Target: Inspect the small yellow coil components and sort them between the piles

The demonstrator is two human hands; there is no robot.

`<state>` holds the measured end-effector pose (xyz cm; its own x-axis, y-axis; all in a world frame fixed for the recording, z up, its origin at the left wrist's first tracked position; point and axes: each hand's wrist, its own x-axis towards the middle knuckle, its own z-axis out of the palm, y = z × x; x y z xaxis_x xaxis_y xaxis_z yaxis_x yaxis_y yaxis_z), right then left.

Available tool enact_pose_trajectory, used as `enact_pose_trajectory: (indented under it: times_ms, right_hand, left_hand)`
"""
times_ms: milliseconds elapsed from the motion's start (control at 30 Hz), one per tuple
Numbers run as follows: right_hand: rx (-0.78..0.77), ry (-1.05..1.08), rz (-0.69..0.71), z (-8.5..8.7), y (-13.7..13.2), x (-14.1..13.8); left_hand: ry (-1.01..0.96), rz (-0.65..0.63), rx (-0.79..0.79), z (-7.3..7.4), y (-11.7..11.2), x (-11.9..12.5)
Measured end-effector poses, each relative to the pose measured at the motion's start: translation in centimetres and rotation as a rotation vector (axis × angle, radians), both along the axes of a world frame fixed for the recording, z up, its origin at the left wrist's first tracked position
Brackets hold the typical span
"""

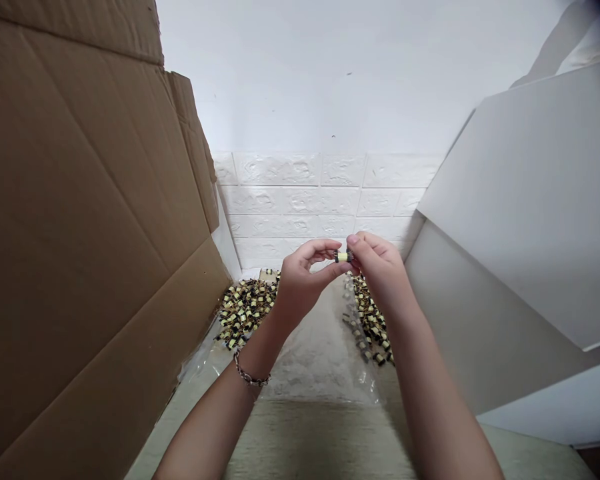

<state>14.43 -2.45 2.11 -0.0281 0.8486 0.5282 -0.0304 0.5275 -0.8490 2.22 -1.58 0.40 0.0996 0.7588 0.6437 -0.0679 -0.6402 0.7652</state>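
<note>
Between my two hands, above the table, is a small wire-wound coil bobbin [342, 257] with a yellow wrap, black ends and thin metal pins. My left hand [300, 275] pinches it from the left, thumb below and fingers above. At its right end, my right hand [381, 265] has its thumb and fingertips closed on the bobbin. A heap of similar bobbins [247, 307] lies beyond my left forearm, and a second heap [373, 313] lies partly behind my right hand and forearm. A clear plastic bag [315, 353] is spread on the table between the heaps.
A tall brown cardboard sheet [90, 233] walls off the left side. On the right stand white panels [525, 200]. A white brick-patterned wall [300, 200] closes the back, and the pale wooden table [310, 440] shows in front.
</note>
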Motion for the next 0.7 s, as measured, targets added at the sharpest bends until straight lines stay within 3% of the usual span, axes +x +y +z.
enact_pose_trajectory:
  times_ms: [100, 300, 433, 567, 700]
  right_hand:
    - [0.009, -0.003, -0.001, -0.07, 0.05, -0.11]
    - [0.007, -0.018, -0.013, -0.08, -0.01, -0.11]
    - [0.013, -0.025, -0.013, -0.09, 0.02, -0.12]
    - [-0.004, 0.035, 0.044, -0.15, 0.15, -0.30]
    - [-0.042, 0.144, 0.130, 0.06, -0.01, -0.27]
  left_hand:
    - [-0.023, -0.058, -0.044, -0.07, 0.17, -0.09]
    - [0.012, -0.015, -0.030, -0.25, 0.31, -0.15]
    - [0.019, -0.063, -0.017, -0.19, 0.29, -0.18]
    - [-0.017, -0.122, -0.007, -0.15, 0.24, -0.16]
    - [-0.034, -0.089, 0.049, -0.10, 0.28, -0.28]
